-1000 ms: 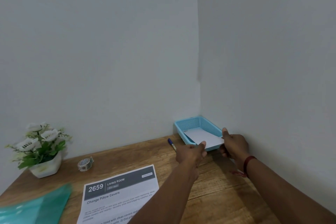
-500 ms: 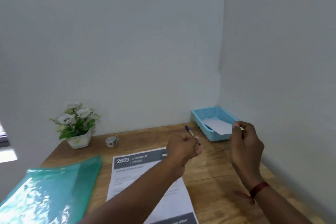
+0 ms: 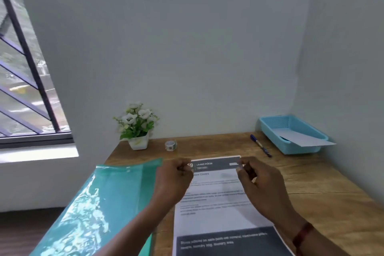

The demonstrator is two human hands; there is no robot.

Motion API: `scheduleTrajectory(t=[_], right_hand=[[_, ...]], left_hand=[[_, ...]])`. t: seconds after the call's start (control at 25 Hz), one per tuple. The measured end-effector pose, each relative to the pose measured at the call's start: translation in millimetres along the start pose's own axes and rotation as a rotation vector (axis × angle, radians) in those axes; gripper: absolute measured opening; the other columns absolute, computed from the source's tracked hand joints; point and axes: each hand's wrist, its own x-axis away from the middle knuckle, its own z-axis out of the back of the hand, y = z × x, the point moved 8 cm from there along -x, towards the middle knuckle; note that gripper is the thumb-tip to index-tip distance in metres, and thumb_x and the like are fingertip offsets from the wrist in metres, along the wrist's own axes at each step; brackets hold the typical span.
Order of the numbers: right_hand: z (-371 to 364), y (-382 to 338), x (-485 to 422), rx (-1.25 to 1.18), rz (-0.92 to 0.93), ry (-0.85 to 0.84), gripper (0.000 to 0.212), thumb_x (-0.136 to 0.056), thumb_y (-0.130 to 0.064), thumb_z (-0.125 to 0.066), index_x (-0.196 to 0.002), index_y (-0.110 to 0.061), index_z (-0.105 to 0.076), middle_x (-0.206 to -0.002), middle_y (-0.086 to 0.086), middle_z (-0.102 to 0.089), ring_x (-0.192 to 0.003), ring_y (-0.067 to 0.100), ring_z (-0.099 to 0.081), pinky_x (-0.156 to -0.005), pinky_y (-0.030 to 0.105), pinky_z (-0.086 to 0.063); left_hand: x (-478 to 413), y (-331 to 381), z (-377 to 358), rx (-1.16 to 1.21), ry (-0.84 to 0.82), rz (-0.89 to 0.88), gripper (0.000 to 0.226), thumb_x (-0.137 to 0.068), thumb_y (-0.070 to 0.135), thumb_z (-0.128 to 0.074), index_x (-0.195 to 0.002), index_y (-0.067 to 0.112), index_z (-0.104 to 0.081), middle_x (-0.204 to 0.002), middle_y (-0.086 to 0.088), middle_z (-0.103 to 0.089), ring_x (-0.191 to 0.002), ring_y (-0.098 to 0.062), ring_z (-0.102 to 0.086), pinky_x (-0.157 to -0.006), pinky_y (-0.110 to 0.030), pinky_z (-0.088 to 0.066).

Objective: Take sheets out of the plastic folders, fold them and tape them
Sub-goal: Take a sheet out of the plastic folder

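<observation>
Your left hand [image 3: 174,181] and right hand [image 3: 262,185] are curled at the 2 far corners of the printed sheet [image 3: 218,195] on the wooden desk [image 3: 315,185]; can't tell if they're pinching it; green plastic folder [image 3: 99,203] lies just left.

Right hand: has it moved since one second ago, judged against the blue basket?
Yes. The right hand has left the blue basket and come back toward the person, to the printed sheet's top right corner.
</observation>
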Motion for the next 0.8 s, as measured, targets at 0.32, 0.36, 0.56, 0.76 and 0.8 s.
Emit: scheduleTrajectory(t=[0.32, 0.36, 0.56, 0.76, 0.8], right_hand=[[-98.6, 45.7, -62.6, 0.404, 0.049, -0.757, 0.081, -0.082, -0.045, -0.071, -0.149, -0.032, -0.026, -0.155, -0.005, -0.030, -0.145, 0.026, -0.018, -0.113, 0.047, -0.027], [-105.5, 50.0, -65.4, 0.456, 0.052, -0.834, 0.090, -0.079, -0.049, -0.072, -0.150, -0.033, -0.020, -0.158, -0.004, -0.025, -0.147, 0.027, -0.012, -0.115, 0.052, -0.024], [-117.9, 51.7, -69.8, 0.561, 0.135, -0.885, 0.102, -0.069, -0.052, -0.079, -0.150, -0.035, -0.019, -0.151, 0.000, -0.034, -0.137, 0.025, -0.030, -0.109, 0.051, -0.030], [-103.3, 33.5, -62.4, 0.547, 0.317, -0.687, 0.087, -0.075, -0.048, -0.075, -0.147, -0.031, -0.029, -0.145, -0.004, -0.042, -0.126, 0.018, -0.043, -0.103, 0.038, -0.038], [-100.2, 31.5, -59.6, 0.531, 0.332, -0.661, 0.084, -0.077, -0.047, -0.074, -0.147, -0.030, -0.031, -0.144, -0.005, -0.043, -0.125, 0.017, -0.045, -0.102, 0.036, -0.038]], left_hand=[[-47.1, -28.2, -25.2, -0.401, -0.475, -0.193, 0.128, -0.062, 0.050, -0.086, -0.156, 0.031, -0.001, -0.163, -0.003, -0.009, -0.150, -0.026, -0.003, -0.120, -0.045, -0.009], [-49.7, -31.7, -32.8, -0.455, -0.532, -0.203, 0.136, -0.060, 0.052, -0.087, -0.154, 0.032, 0.009, -0.164, -0.004, -0.003, -0.150, -0.027, 0.003, -0.120, -0.048, -0.003], [-57.4, -39.9, -46.9, -0.568, -0.578, -0.230, 0.140, -0.059, 0.058, -0.085, -0.151, 0.037, 0.018, -0.163, -0.009, -0.007, -0.150, -0.033, 0.000, -0.118, -0.051, 0.006], [-46.7, -28.4, -43.9, -0.710, -0.465, -0.361, 0.134, -0.066, 0.060, -0.079, -0.152, 0.030, 0.020, -0.161, -0.010, -0.015, -0.149, -0.030, -0.006, -0.117, -0.051, 0.008], [-44.0, -28.5, -44.5, -0.740, -0.465, -0.367, 0.132, -0.068, 0.061, -0.077, -0.152, 0.028, 0.020, -0.162, -0.010, -0.012, -0.150, -0.029, -0.005, -0.117, -0.054, 0.008]])
